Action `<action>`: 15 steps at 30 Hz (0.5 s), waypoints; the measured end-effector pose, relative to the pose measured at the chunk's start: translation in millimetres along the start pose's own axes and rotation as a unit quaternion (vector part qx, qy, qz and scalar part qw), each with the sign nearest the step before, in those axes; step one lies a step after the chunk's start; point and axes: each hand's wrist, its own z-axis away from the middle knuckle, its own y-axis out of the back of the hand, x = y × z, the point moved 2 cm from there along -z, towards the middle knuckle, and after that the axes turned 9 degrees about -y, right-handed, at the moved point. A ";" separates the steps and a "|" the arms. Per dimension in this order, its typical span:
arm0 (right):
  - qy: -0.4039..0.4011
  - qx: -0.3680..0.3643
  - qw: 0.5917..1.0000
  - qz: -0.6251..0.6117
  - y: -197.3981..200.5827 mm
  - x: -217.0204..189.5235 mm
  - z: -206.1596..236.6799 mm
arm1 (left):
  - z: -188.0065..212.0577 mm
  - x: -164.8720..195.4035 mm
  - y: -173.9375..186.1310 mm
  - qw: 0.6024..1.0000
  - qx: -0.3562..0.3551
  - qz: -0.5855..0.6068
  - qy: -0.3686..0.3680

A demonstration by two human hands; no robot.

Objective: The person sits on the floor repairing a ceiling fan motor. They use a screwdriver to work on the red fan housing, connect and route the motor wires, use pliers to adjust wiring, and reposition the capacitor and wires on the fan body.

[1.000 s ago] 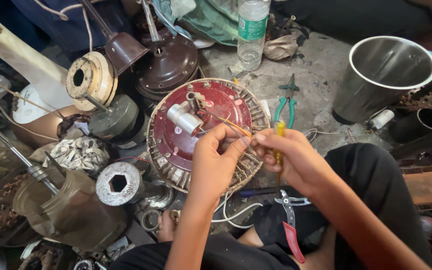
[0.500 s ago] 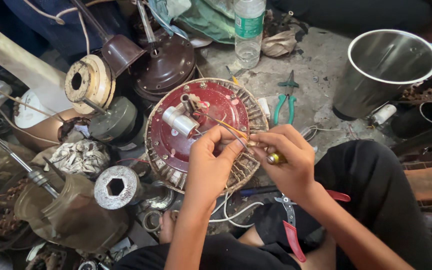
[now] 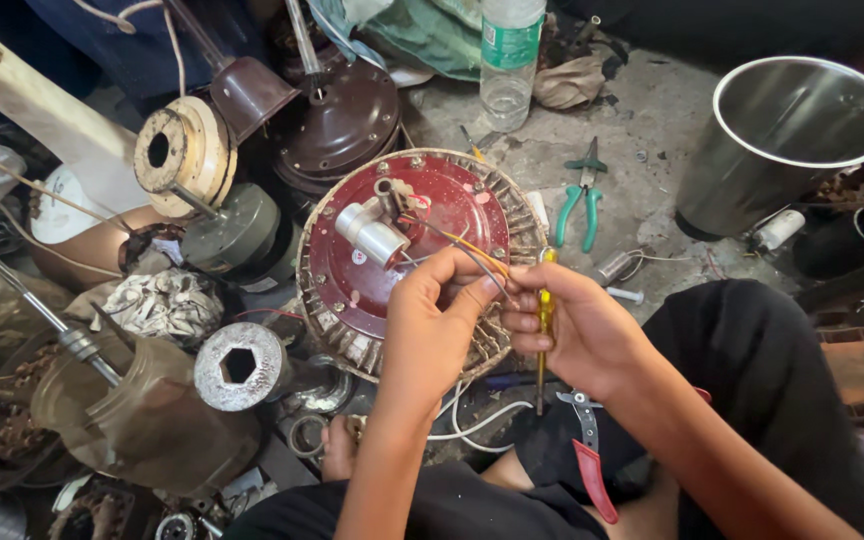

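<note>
Our left hand [image 3: 432, 320] pinches thin wires [image 3: 462, 245] over the red motor [image 3: 412, 250]; our right hand [image 3: 577, 325] grips a yellow screwdriver [image 3: 545, 320] (pliers [image 3: 580, 200] lie near).

I get soft, even daylight, brightest on the grey floor [image 3: 642, 150] toward its far right side. Glare sits on the steel bucket [image 3: 802, 120] rim and the silver capacitor [image 3: 372, 235]. The far left and near edges go dim, with clutter lost in shadow. Focus is sharp at centre; the red motor plate [image 3: 452, 200] reads crisp. Slight wide-angle stretch at the corners. No motion blur on both hands.
</note>
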 end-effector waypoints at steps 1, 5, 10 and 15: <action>-0.017 -0.018 0.999 -0.021 1.5 2.2 1.5 | -0.4 -0.1 0.9 1.000 0.001 -0.001 0.004; 0.331 0.138 0.891 0.279 -0.8 0.7 13.9 | -0.5 0.1 1.5 1.000 0.003 -0.008 0.021; 0.564 0.136 0.571 0.581 -26.1 -8.8 30.0 | -1.7 0.9 0.1 1.000 0.008 -0.006 0.018; 0.577 0.133 0.539 0.599 -31.3 -12.1 29.3 | -1.7 -1.6 2.3 0.999 0.006 0.026 0.026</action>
